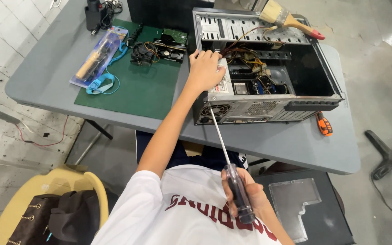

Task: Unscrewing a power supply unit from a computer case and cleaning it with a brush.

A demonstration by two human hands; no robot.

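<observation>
Well, the right hand grips a long dark-handled screwdriver — tip seemingly at the open grey computer case on the table; the left hand rests spread on its power supply.

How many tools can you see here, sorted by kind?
Screwdrivers: 2, a long one in the right hand and an orange-handled one on the table
Paintbrush: 1
Packaged soldering iron: 1
Total: 4
</observation>
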